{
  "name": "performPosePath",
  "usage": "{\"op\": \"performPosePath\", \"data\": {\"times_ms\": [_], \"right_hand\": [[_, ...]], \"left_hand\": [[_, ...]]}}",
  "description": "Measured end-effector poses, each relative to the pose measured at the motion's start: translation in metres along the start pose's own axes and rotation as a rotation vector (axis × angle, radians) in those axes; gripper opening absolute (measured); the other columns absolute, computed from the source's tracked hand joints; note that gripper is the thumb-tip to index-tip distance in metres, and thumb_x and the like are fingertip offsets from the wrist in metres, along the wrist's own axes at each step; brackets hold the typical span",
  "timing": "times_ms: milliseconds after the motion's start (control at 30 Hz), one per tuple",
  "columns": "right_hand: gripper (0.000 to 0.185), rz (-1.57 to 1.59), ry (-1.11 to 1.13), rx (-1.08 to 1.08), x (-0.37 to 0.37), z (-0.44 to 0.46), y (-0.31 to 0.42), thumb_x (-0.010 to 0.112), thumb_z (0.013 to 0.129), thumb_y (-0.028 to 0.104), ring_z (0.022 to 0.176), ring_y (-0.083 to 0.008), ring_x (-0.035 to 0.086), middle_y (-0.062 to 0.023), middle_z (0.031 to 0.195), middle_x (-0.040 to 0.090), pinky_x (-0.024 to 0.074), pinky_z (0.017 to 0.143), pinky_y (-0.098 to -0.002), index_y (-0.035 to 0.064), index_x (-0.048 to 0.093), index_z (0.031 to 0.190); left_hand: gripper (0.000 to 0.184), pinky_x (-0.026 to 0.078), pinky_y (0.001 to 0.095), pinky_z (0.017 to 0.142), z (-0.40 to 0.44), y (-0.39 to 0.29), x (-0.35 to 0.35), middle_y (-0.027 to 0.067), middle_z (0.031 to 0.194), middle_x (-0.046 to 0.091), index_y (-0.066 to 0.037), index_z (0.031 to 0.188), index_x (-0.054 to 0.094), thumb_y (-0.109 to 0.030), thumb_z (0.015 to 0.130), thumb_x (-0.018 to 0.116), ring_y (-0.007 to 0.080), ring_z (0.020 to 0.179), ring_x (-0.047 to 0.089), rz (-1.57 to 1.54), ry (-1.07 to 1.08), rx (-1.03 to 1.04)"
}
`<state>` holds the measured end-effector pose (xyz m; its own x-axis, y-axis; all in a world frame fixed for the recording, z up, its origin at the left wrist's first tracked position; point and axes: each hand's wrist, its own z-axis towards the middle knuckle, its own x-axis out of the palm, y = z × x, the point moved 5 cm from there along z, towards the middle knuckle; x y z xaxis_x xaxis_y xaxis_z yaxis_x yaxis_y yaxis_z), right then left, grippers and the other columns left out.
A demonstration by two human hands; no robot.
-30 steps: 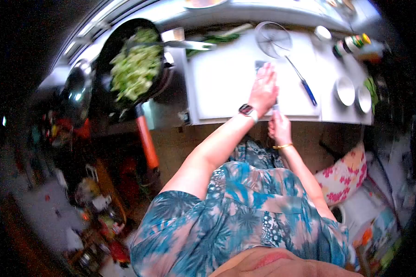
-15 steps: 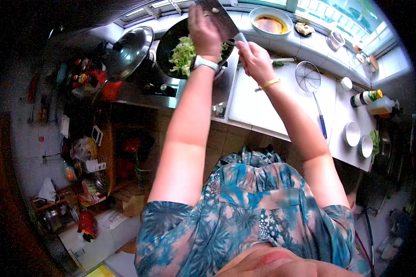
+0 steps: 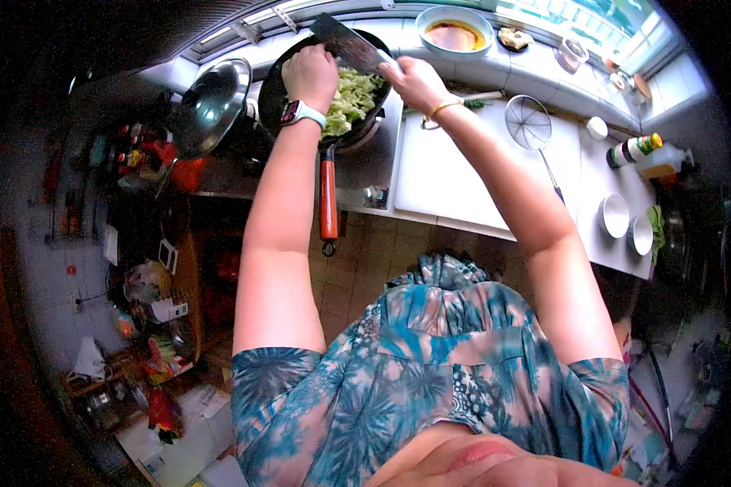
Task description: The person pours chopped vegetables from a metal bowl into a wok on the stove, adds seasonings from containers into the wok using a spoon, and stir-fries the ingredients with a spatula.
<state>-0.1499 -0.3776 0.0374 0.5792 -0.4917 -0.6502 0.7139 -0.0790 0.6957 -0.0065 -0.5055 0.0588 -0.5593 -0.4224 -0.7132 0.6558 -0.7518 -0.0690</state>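
A cleaver [image 3: 348, 45] is held tilted over the far part of a black wok [image 3: 273, 105], its handle in my right hand [image 3: 418, 84]. My left hand [image 3: 310, 77], with a watch on the wrist, is above the wok's left side, close to the blade; its fingers are curled, and whatever they may hold is hidden. Chopped pale green vegetable [image 3: 351, 99] lies in the wok. The wok's orange-red handle [image 3: 327, 193] points toward me.
Right of the stove, a white cutting board [image 3: 439, 170] carries a wire strainer [image 3: 529, 123]. Two white bowls [image 3: 614, 216] and a bottle [image 3: 634, 151] stand further right. A bowl of brown liquid [image 3: 455, 34] sits on the sill. A glass lid [image 3: 211, 107] leans left of the wok.
The hands and cleaver went from the cutting board to over the wok. Since then my left hand has shifted left off the blade and its fingers have curled. The view has turned too.
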Motion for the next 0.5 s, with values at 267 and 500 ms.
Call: {"op": "performPosePath", "data": {"times_ms": [267, 500], "right_hand": [[0.037, -0.541, -0.050, -0.338, -0.098, -0.005, -0.015, 0.058, 0.089, 0.039, 0.086, -0.0295, 0.061, -0.0188, 0.096, 0.064, 0.0462, 0.077, -0.0400, 0.0085, 0.063, 0.109], [0.032, -0.065, -0.201, -0.263, -0.151, -0.051, -0.037, 0.053, 0.092, 0.031, 0.064, -0.0214, 0.059, -0.0106, 0.072, 0.063, 0.0475, 0.060, -0.0338, 0.0028, 0.066, 0.097]], "left_hand": [[0.026, 0.052, 0.0441, 0.077, 0.002, 0.009, 0.007, 0.0154, 0.095, 0.066, -0.008, 0.104, 0.065, -0.025, 0.084, 0.062, 0.0313, 0.091, 0.064, 0.196, 0.288, -0.016], [0.029, 0.050, 0.0458, 0.075, 0.004, 0.001, 0.008, 0.0190, 0.090, 0.066, -0.008, 0.095, 0.067, -0.033, 0.085, 0.057, 0.0357, 0.084, 0.063, 0.087, 0.362, 0.129]]}}
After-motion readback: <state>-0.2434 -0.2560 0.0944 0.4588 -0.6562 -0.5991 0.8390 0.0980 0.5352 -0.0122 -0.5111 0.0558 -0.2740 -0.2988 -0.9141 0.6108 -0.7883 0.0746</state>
